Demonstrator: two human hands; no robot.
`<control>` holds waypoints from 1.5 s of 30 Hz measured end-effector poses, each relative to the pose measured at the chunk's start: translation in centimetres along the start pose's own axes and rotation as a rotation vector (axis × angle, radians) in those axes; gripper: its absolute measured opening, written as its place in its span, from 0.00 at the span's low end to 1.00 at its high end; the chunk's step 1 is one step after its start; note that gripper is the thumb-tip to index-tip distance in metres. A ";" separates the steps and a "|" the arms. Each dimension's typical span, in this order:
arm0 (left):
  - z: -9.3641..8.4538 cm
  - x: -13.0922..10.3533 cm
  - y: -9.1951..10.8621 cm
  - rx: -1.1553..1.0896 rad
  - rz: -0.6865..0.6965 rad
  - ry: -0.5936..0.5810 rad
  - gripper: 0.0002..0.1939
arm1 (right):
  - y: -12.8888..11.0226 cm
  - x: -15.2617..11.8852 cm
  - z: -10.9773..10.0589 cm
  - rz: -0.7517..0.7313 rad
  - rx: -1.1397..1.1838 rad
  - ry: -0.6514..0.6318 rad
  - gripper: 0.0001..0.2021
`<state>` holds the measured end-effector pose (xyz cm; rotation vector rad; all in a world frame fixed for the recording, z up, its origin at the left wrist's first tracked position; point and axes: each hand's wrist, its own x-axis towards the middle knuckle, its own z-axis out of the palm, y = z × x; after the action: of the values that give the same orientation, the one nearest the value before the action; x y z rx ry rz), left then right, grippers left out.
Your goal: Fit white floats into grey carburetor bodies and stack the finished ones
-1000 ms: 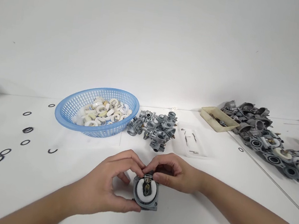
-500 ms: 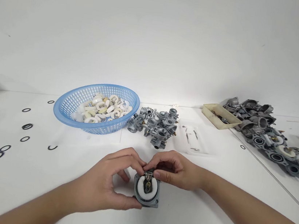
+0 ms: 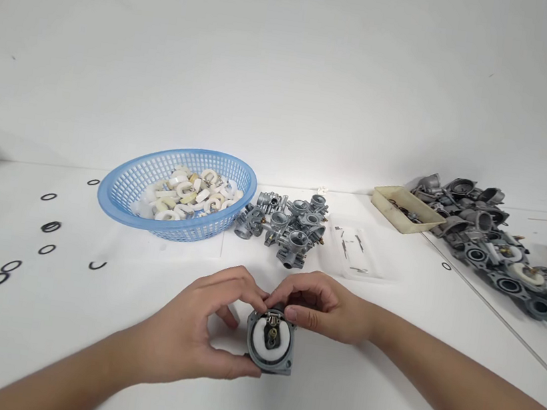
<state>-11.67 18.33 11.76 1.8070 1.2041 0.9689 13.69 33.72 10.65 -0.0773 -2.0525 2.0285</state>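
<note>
A grey metal carburetor (image 3: 287,367) faces up in front of me, its round opening showing a white U-shaped float (image 3: 261,343) around a brass jet (image 3: 273,333). My left hand (image 3: 196,329) grips the carburetor from the left, thumb along its near side and fingers at its far edge. At the far right edge, my right hand (image 3: 327,310) is closed, thumb and index finger pinching at the float's hinge end. Whether a small part sits between those fingertips is hidden.
Beyond my hands are a blue basket (image 3: 117,204) of white floats, a cluster of carburetors (image 3: 294,235) and a clear tray (image 3: 378,270) with thin pins. A yellowish box (image 3: 397,220) and piled carburetors (image 3: 477,225) lie right. Black rubber rings (image 3: 47,249) are scattered left.
Both hands keep nearly the same hold on the carburetor. The fingertips at the hinge end have shifted only slightly, and the view has tilted a little.
</note>
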 end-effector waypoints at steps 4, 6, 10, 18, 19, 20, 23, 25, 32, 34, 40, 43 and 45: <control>0.0 0.1 0.1 -0.001 -0.006 -0.010 0.28 | 0.0 0.1 0.0 0.009 0.004 -0.005 0.15; -0.1 0.1 0.1 -0.002 -0.004 -0.011 0.28 | 0.0 0.1 0.0 0.012 -0.008 -0.004 0.15; 0.0 0.0 0.1 -0.003 -0.003 -0.018 0.28 | -0.3 -0.1 0.0 0.023 -0.022 -0.017 0.17; -0.2 0.0 0.2 0.015 -0.034 -0.032 0.29 | -0.8 -0.4 0.0 -0.046 -0.253 -0.065 0.42; -0.2 0.0 0.2 0.025 -0.041 -0.033 0.28 | -0.7 -0.3 0.1 -0.053 -0.318 -0.063 0.48; -0.3 0.0 0.3 0.038 -0.047 -0.037 0.28 | -0.5 -0.2 0.2 -0.065 -0.379 -0.058 0.52; -0.3 0.0 0.3 0.090 -0.045 -0.037 0.27 | 0.2 0.6 1.0 -0.164 -0.561 -0.020 0.57; -0.3 0.1 0.2 0.126 -0.037 -0.032 0.26 | 1.0 1.2 1.6 -0.243 -0.658 0.021 0.56; -0.2 0.4 -0.8 0.185 -0.044 0.114 0.25 | 2.1 2.0 1.0 -0.158 -0.833 0.070 0.48; -0.2 0.4 -1.1 0.217 -0.028 0.150 0.27 | 1.4 2.0 0.8 -0.119 -0.876 0.050 0.47; 0.0 0.0 -2.4 0.292 0.022 0.275 0.30 | -0.6 0.0 0.9 -0.167 -0.968 -0.011 0.45; 0.4 -0.1 -2.5 0.306 0.003 0.292 0.27 | -1.4 -4.1 0.7 -0.195 -1.042 0.119 0.47; 0.6 -0.1 -2.5 0.315 -0.007 0.299 0.25 | -2.1 -8.6 0.1 -0.163 -1.040 0.241 0.48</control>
<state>-12.06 18.85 9.29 1.9423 1.6216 1.1242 22.29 31.75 11.49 -0.3051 -2.5781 0.6487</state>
